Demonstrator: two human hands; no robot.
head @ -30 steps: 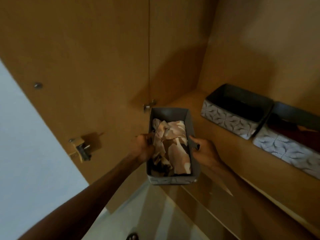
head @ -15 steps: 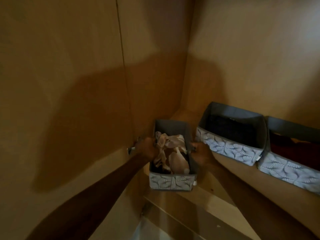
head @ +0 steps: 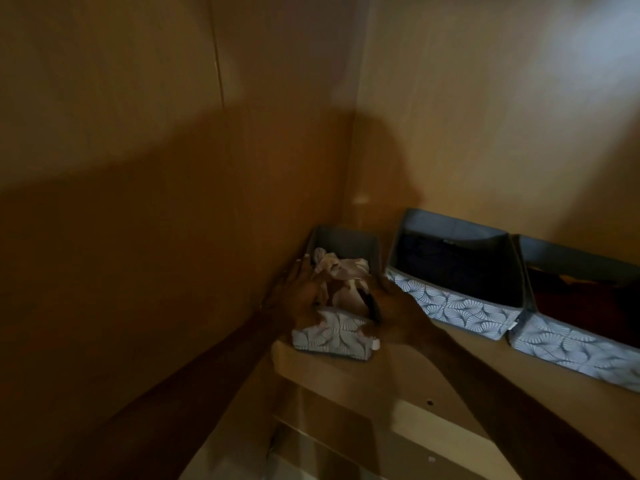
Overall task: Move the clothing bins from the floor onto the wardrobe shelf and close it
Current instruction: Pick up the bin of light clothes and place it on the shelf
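A small grey fabric bin with a leaf-patterned front sits on the wardrobe shelf, in the left corner against the side wall. Crumpled beige and white clothing fills it. My left hand grips the bin's left rim. My right hand grips its right rim, thumb inside. Two larger bins of the same pattern stand to the right: a middle bin with dark clothing and a right bin with dark red clothing.
The wardrobe's wooden side wall rises close on the left, the back panel behind the bins. Below the shelf's front edge a lower board and pale floor show. The scene is dim.
Both hands carried the small bin forward and set it down on the shelf, deep in the left corner beside the middle bin. The view moved closer into the wardrobe.
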